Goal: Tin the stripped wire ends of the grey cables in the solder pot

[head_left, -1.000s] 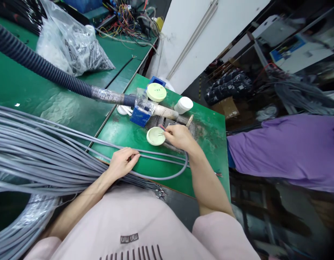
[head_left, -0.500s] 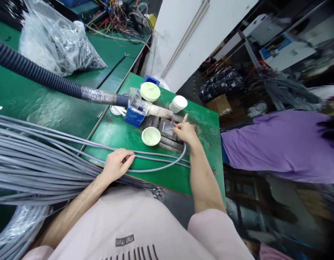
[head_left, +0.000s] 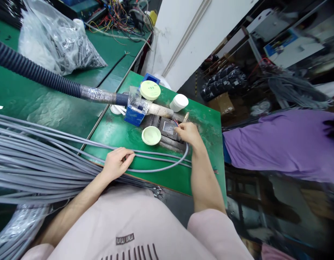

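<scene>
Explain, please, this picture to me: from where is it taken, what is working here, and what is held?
A person is working with bare hands, seen from a camera worn on their head. The right hand holds one grey cable near its end, with thin wires over a shiny plate; touching or not, I cannot tell. The left hand rests on cables from a large grey bundle. On the green table stand a pale round dish and a white jar.

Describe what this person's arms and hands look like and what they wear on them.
Both the left hand and right hand are bare, without gloves; no watch or bracelet shows. The forearms are uncovered below short, pale pink sleeves, plain and matching the shirt.
</scene>
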Demonstrator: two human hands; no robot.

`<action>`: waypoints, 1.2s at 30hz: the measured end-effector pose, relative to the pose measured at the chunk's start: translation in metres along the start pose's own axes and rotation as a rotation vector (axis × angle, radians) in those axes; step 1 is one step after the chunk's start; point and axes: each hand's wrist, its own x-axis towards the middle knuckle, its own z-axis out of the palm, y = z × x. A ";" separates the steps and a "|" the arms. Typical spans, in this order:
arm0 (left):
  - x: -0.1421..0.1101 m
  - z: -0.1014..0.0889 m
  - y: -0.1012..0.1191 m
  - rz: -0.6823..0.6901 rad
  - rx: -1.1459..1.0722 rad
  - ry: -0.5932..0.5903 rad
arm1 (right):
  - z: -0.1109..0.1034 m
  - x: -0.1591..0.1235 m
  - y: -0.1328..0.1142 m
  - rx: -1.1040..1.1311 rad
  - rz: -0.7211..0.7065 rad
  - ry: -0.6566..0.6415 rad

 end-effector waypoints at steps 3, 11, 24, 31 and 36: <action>-0.002 -0.001 0.000 -0.019 -0.040 0.008 | -0.015 -0.035 -0.009 0.301 -0.047 0.029; 0.008 0.012 0.022 -0.415 -0.730 0.055 | 0.000 -0.120 -0.067 0.821 -0.142 0.014; 0.016 0.024 0.051 -0.438 -1.073 0.267 | 0.030 -0.146 -0.093 1.064 -0.237 -0.147; 0.015 0.022 0.062 -0.387 -0.974 0.278 | 0.045 -0.163 -0.090 1.344 -0.169 -0.028; 0.010 0.024 0.066 -0.220 -0.900 0.216 | 0.049 -0.165 -0.090 1.581 -0.165 -0.102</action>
